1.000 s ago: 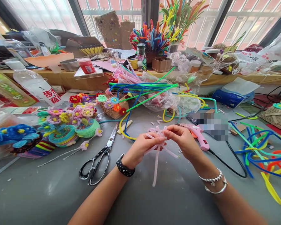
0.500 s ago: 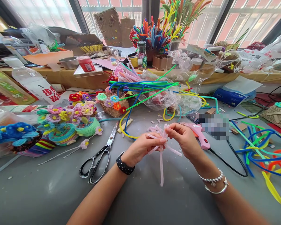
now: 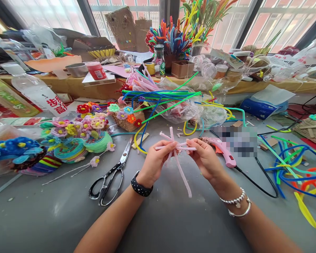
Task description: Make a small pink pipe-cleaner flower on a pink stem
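Observation:
Several pale pink pipe cleaners (image 3: pixel 183 175) cross in a star-like bundle above the grey table, one long end hanging down. My left hand (image 3: pixel 158 160), with a dotted black band at its wrist, pinches the bundle near where the strips cross. With thumb and forefinger, my right hand (image 3: pixel 204 156) grips strip ends on the bundle's right side. Scissors (image 3: pixel 113 175) lie partly open to the left of my left hand. A pink hot glue gun (image 3: pixel 222 149) rests just beyond my right hand.
Finished pipe-cleaner flowers (image 3: pixel 76 126) crowd the left. A heap of green and blue pipe cleaners (image 3: pixel 160 96) sits on plastic bags ahead. Loose coloured strips (image 3: pixel 295 168) tangle at the right, near the glue gun's black cord (image 3: pixel 255 186). A bottle (image 3: pixel 37 88) stands back left.
The pink bundle has turned, and its hanging strip now slants to the right. My right hand has shifted slightly down, its pinch now on strips pointing right. My left hand has moved slightly left.

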The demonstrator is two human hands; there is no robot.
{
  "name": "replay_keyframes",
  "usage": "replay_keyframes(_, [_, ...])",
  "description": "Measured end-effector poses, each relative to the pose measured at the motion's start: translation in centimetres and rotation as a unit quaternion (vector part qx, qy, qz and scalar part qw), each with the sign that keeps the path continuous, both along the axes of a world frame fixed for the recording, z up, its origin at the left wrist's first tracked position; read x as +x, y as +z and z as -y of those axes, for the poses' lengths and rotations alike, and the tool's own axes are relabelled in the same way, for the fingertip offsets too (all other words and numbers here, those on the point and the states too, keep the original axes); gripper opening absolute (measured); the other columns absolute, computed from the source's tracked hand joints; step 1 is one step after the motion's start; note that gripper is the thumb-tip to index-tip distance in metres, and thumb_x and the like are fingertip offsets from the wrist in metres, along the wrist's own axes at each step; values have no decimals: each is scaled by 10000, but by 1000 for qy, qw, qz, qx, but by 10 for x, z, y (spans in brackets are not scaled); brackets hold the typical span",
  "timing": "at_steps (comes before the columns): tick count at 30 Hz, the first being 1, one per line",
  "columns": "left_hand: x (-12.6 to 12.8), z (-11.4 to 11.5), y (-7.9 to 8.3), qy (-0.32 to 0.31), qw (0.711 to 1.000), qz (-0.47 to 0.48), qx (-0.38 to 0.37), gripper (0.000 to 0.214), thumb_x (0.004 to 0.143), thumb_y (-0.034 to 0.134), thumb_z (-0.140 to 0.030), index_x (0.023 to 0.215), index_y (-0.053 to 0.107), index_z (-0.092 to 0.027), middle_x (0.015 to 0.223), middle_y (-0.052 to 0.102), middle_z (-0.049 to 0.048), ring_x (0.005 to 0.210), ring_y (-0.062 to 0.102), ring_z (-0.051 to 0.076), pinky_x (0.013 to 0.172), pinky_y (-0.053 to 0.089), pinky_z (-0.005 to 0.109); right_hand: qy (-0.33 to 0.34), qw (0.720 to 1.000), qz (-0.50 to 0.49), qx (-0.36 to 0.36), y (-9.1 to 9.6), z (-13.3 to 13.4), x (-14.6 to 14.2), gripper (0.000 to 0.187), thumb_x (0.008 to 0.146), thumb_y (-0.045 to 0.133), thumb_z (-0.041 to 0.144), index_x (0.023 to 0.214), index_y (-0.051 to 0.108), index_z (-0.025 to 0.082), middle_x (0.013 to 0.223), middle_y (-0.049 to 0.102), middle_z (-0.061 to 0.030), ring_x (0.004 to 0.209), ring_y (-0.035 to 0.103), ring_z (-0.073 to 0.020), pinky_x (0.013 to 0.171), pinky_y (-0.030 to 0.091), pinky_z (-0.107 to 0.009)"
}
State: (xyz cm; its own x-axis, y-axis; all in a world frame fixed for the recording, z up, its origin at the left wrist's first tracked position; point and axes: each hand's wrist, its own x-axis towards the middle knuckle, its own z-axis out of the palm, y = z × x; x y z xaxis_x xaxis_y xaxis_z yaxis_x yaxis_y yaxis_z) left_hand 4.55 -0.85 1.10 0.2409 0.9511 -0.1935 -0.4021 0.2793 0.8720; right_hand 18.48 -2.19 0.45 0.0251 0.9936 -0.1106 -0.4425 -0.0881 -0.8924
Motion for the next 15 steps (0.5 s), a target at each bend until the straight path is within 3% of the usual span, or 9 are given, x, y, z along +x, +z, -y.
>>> replay_keyframes(3, [-1,0,0,21,1000,3,22,162,626,675,-259,609,576,-132,561,570,-27,528,494,58,522,352,178,11,1000,-10,4,-2,0,-1,164,620,685,280,595,572,165,546,478,57,525,402,-57,545,350,-186])
replay_keyframes(6, [-2,0,2,-19,999,-1,44,177,640,664,-253,592,540,-136,548,572,-27,526,494,61,529,352,182,5,1000,25,15,-3,-1,2,170,647,667,294,604,565,165,557,479,55,538,416,-61,546,353,-188])
replay_keyframes(9, [-1,2,4,-62,996,-39,59,196,646,662,-253,591,515,-135,548,572,-23,536,499,66,542,355,188,-28,991,122,51,-2,-2,8,154,673,650,309,735,589,182,681,540,31,624,475,-83,595,379,-205])
replay_keyframes(12, [0,3,3,-76,991,-82,73,195,652,659,-265,632,520,-130,560,565,-21,554,508,71,560,365,193,-79,956,251,132,3,0,12,169,706,620,324,806,586,192,801,571,-4,732,516,-121,665,403,-242])
replay_keyframes(15, [1,4,1,-97,985,-112,90,209,653,656,-287,655,519,-129,562,544,-22,555,511,81,561,372,205,-86,906,358,209,8,5,10,148,718,605,329,725,579,183,747,570,-19,716,522,-145,665,415,-274])
